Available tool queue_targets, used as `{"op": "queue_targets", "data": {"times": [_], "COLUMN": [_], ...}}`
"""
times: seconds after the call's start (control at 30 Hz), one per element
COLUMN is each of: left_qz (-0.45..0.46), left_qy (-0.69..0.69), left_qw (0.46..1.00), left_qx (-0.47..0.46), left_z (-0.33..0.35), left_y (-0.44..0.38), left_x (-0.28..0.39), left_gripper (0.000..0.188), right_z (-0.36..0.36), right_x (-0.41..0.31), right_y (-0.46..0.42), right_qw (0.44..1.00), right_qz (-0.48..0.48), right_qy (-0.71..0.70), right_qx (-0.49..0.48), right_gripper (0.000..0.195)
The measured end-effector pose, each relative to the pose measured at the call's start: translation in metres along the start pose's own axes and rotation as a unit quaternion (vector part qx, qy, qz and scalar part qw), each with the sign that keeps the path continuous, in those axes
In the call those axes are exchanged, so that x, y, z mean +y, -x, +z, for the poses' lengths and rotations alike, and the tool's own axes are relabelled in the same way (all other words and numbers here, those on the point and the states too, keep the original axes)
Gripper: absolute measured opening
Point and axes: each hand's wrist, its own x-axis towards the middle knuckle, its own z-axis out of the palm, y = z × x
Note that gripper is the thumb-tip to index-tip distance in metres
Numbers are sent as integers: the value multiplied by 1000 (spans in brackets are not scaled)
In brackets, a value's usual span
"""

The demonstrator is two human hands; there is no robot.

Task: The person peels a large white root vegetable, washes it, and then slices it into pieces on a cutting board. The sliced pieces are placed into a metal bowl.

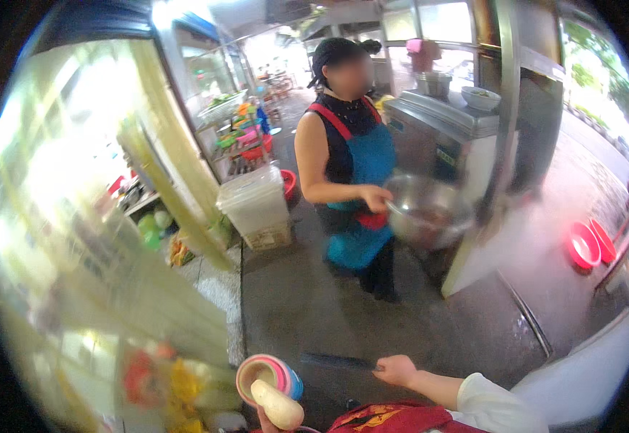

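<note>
My left hand (pixel 266 422) shows only in part at the bottom edge, its fingers around a pale, elongated gourd-like vegetable (pixel 277 405). Just beyond the vegetable is a round pink-and-blue bucket (pixel 295 382) with a pale inside; the vegetable overlaps its opening in the picture. In my right hand (pixel 397 371) is the handle end of a long, dark, blurred blade, probably a knife (pixel 339 361), pointing left towards the bucket. A dark red apron (pixel 390 418) with a yellow pattern covers my front.
Ahead stands a person in a blue apron (pixel 371 157), holding a large steel bowl (pixel 428 216). A lidded translucent bin (pixel 255 205) stands left of them. Plastic strip curtains (pixel 147 303) hang at left. Behind is a steel counter (pixel 428 124); red basins (pixel 584 246) rest at right.
</note>
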Motion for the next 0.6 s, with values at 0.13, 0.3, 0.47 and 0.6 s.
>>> {"op": "queue_targets", "data": {"times": [0.13,0.3,0.47,0.6], "left_qz": [25,-48,-55,-69], "left_qy": [-76,-31,1,-35], "left_qw": [996,993,992,996], "left_qx": [-25,-103,-116,-53], "left_z": [32,59,103,137], "left_y": [-92,-233,-336,-386], "left_x": [45,74,94,125], "left_gripper": [71,71,70,70], "right_z": [-5,-20,-25,-38], "right_x": [-20,-16,17,44], "right_y": [-78,-180,-302,-400], "right_qw": [996,984,973,965], "right_qz": [38,120,151,181], "right_qy": [-61,-112,-148,-175], "right_qx": [53,74,91,72], "right_gripper": [36,34,35,38]}}
